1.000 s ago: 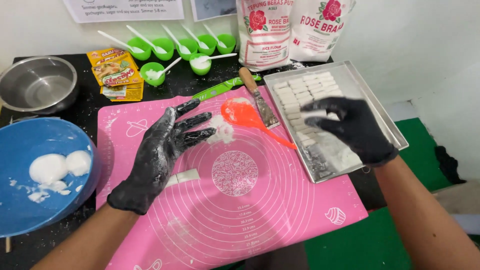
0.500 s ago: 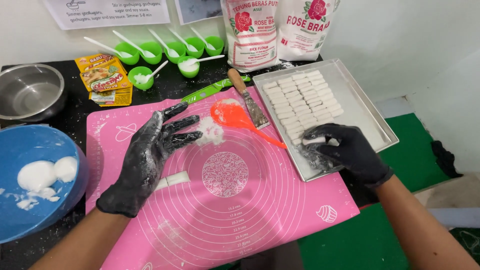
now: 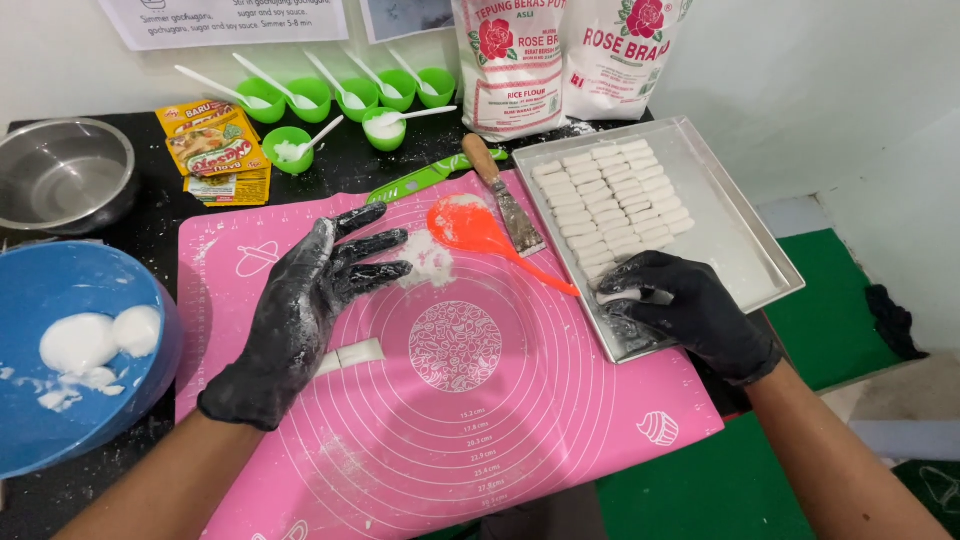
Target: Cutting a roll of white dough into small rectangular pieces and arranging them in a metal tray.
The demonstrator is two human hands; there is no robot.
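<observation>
Head view shows the right black-gloved hand (image 3: 695,315) pinching a small white dough stick (image 3: 622,296) onto the nearly row-filled rectangular metal tray (image 3: 745,245), while the left flour-dusted gloved hand (image 3: 310,300) lies spread flat with two cut pieces (image 3: 350,355) waiting just beside its palm.

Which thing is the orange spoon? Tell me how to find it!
Find the big pink mat on the black table. Near its top edge, between the two gloved hands, lies the orange spoon, its handle slanting toward the metal tray. It is the only bright orange thing; the scraper beside it has a wooden handle and the knife is green.
</observation>
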